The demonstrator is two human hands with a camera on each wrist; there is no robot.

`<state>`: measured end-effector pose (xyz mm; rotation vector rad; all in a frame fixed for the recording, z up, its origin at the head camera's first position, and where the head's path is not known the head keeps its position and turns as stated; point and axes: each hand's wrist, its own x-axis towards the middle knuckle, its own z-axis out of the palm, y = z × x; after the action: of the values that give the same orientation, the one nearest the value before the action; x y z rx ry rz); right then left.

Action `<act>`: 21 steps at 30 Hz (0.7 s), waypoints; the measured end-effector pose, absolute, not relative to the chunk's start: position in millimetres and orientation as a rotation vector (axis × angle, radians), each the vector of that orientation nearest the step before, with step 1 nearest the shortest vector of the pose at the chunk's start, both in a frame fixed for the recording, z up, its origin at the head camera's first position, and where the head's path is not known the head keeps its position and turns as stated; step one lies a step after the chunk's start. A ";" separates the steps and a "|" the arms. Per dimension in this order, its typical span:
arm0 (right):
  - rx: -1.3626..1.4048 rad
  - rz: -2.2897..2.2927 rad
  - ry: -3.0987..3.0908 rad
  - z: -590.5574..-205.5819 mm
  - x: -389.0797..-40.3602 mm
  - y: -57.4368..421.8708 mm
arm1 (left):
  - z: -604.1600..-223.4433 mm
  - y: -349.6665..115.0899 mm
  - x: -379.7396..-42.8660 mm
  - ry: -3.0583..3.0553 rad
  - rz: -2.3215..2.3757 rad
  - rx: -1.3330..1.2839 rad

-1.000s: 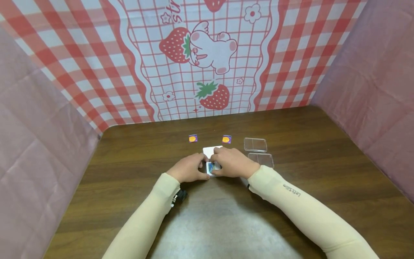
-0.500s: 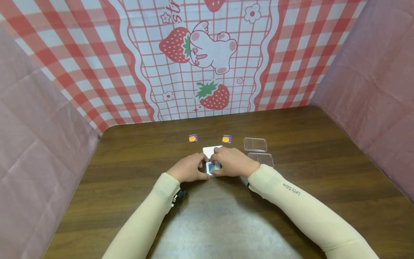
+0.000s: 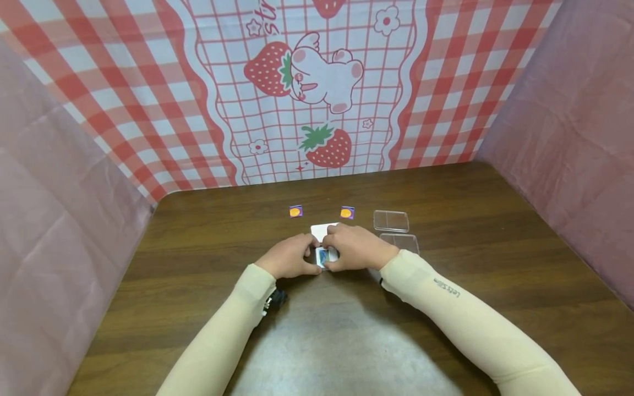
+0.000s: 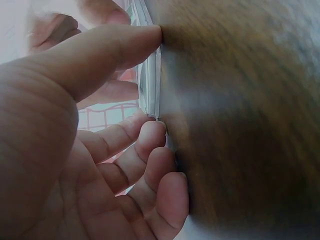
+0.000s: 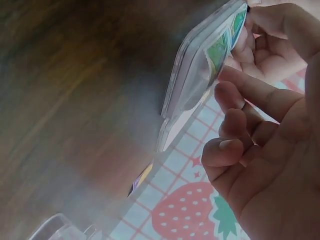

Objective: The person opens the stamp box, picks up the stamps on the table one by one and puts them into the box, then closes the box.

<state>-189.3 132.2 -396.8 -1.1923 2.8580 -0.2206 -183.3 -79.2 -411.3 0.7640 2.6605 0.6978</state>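
Observation:
A shallow clear plastic case (image 5: 176, 80) with a white stack inside lies between my hands. On top of it is a small card with a green and blue picture (image 3: 323, 257). My left hand (image 3: 287, 257) grips the case from its left end, thumb at the near edge and index finger at the far edge. From the right, my right hand (image 3: 360, 247) has thumb and index finger on the picture card, seemingly pinching it across; its other fingers curl loosely above. Just beyond lies a white rectangular piece (image 3: 319, 232), partly covered by the right fingers.
Two small purple and orange squares (image 3: 295, 212) lie apart at the back of the wooden table (image 3: 208, 242). Right of my hand are two clear, divided plastic trays, the farther one (image 3: 391, 221) behind the nearer (image 3: 407, 242). A strawberry-print cloth (image 3: 317, 137) hangs behind.
My right thumb and wrist have shifted very slightly over the picture card. The left hand, the case and everything else stay in place.

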 end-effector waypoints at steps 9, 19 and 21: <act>-1.043 -0.352 2.959 -385.6 -201.2 156.3 | -410.2 -78.4 -184.1 2.679 0.674 0.771; -0.841 -0.429 3.061 -388.9 -215.3 187.6 | -411.2 -80.4 -185.2 2.659 0.666 0.736; -0.811 -0.435 3.059 -391.5 -215.5 191.8 | -411.2 -80.2 -184.6 2.650 0.667 0.739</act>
<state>-215.5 191.8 -391.5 -0.8109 3.0589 -0.4352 -184.6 -80.2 -411.2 0.7389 2.6503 0.6666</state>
